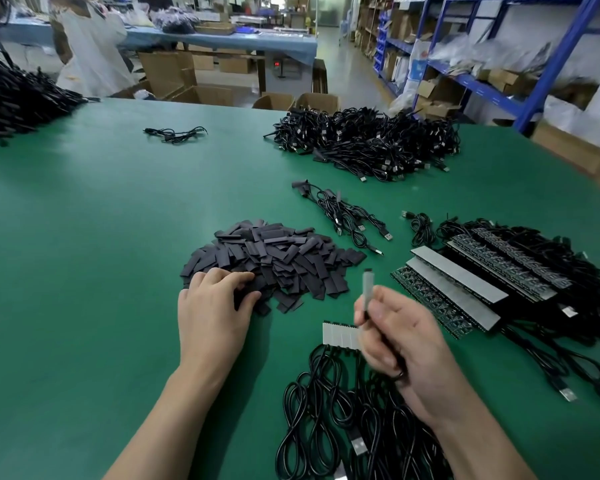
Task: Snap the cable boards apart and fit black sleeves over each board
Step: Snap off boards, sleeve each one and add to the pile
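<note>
Green table mat [101, 254] matt and smooth, black sleeves [274, 261] flat, dull plastic, cables [326, 410] black plastic, slight gloss, USB plugs [357, 445] bright metal, board strips [458, 275] and single board [368, 285] pale grey, matt, boxes [205, 93] brown cardboard, shelving [551, 74] blue painted metal.

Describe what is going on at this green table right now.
A person works at the table. The right hand grips a single board upright, with no sleeve on it yet. The left hand rests on the sleeves, fingers bent into the pile; whether it has pinched one is unclear. A short strip of joined boards lies by the right hand. Stacked strips lie further right, and a cable heap sits beyond.
</note>
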The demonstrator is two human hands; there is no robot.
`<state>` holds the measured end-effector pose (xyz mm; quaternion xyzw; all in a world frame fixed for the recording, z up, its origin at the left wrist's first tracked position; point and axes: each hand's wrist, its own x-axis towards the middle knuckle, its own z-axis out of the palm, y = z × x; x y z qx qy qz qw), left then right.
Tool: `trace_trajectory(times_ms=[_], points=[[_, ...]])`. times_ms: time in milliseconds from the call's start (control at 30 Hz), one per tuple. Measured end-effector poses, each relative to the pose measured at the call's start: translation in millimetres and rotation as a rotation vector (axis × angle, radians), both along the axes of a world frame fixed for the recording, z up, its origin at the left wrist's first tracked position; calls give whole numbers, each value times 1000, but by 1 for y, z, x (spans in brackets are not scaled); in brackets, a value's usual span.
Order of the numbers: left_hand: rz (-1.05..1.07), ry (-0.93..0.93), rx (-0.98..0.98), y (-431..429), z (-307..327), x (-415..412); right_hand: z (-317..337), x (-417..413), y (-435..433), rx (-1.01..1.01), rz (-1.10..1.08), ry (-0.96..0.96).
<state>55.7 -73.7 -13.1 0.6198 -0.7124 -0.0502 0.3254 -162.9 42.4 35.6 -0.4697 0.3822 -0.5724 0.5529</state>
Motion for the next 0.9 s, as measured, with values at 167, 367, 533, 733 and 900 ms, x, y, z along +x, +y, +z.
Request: trace_trajectory(times_ms=[167, 367, 533, 733, 900], points=[[-17, 23, -9, 2, 5, 5, 3, -9, 3, -316, -541, 451], [-180, 221, -38, 9, 14, -1, -21, 2, -6, -203, -384, 944], [-571, 384, 35, 20, 17, -13, -24, 3, -8, -105, -328, 931], [-669, 517, 149, 26, 12, -23, -19, 1, -7, -68, -320, 794], [-671, 618, 198, 24, 11, -21, -18, -1, -7, -61, -295, 737]])
